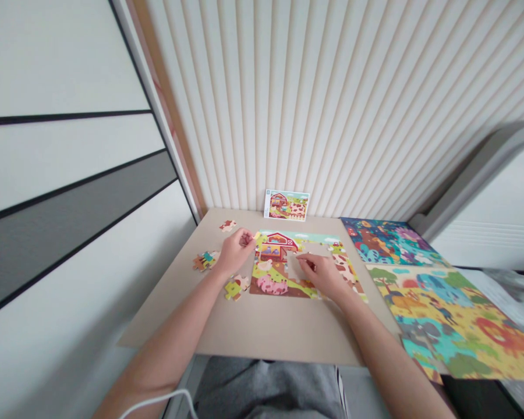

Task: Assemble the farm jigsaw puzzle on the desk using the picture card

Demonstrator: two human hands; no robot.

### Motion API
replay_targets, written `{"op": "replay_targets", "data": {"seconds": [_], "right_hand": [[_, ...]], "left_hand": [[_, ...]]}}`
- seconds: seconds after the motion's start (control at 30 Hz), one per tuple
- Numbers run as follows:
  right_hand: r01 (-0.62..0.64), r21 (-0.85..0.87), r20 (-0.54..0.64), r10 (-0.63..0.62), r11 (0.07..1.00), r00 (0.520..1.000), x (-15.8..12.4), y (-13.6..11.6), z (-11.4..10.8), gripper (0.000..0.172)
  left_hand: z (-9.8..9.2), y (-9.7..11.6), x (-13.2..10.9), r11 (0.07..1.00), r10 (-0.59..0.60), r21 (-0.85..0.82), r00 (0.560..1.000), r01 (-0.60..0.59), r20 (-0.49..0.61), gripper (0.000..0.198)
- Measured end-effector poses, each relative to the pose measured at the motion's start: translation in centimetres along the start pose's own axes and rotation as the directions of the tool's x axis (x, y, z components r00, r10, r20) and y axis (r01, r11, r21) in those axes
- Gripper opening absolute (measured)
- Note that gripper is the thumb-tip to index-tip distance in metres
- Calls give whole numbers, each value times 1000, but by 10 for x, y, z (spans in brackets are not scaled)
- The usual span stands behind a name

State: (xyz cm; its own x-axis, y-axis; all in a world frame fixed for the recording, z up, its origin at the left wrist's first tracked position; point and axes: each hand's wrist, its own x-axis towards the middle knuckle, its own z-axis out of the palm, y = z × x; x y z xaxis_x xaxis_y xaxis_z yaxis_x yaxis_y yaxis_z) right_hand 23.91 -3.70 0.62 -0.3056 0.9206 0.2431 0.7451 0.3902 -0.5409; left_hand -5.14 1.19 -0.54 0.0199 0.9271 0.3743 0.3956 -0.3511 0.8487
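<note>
A partly assembled farm jigsaw puzzle (271,285), with a red barn and a pink pig, lies on the board in front of me. My left hand (238,247) is beside its upper left edge, fingers curled together. A yellow-green bit shows at those fingertips; whether it is a held piece or part of the puzzle is unclear. Over the bare gap in the puzzle's middle, my right hand (321,272) has thumb and fingers pinched, and what is between them is hidden. Loose puzzle pieces lie to the left: a brown-and-white one (227,225), a cluster (206,260) and a green-and-pink group (236,287).
A picture card (287,205) of the farm scene leans against the ribbed wall (253,105) behind the beige board (271,334). On the right lie a dark blue puzzle (388,241) and a yellow animal puzzle (454,320). A white cable (161,398) crosses near my left forearm.
</note>
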Motion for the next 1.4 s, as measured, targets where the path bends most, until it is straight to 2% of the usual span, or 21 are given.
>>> {"op": "replay_targets", "data": {"seconds": [0.07,0.13,0.23,0.33,0.43,0.57,0.63,0.7,0.83,1.03,1.27,1.4], "right_hand": [[93,83,30,-96,992,995,-1,-8,2,34],[158,165,18,-163,974,986,-2,-17,6,37],[161,228,-33,-158,960,987,-2,-25,12,36],[110,264,-15,-110,958,994,-2,-24,14,33],[60,341,3,-65,938,998,-1,-18,12,31],[25,405,1,-28,914,1000,1,-13,8,35],[34,401,12,-42,916,999,2,-11,7,39],[28,388,29,-43,921,999,3,-9,6,41],[0,373,23,-9,928,1000,3,-6,7,44],[119,274,0,-124,954,992,3,-8,8,59],[242,161,52,-253,957,966,2,-5,-1,53],[269,15,40,-269,963,962,6,17,-10,50]], "left_hand": [[10,15,-9,982,-48,-180,997,59,65,22],[20,29,-18,958,-74,-266,989,107,130,27],[36,41,-30,930,-87,-333,973,156,213,30],[49,40,-37,906,-100,-374,958,200,270,30],[56,32,-40,914,-123,-332,939,233,320,27],[56,29,-41,946,-82,-273,943,176,323,25],[54,32,-43,954,-18,-279,949,110,314,41],[53,37,-44,959,45,-277,937,56,346,54],[53,38,-45,967,77,-252,905,35,419,44],[59,23,-42,970,39,-238,939,46,342,44],[62,20,-43,967,59,-253,931,37,361,46],[59,25,-44,993,72,-117,943,-35,324,42]]}}
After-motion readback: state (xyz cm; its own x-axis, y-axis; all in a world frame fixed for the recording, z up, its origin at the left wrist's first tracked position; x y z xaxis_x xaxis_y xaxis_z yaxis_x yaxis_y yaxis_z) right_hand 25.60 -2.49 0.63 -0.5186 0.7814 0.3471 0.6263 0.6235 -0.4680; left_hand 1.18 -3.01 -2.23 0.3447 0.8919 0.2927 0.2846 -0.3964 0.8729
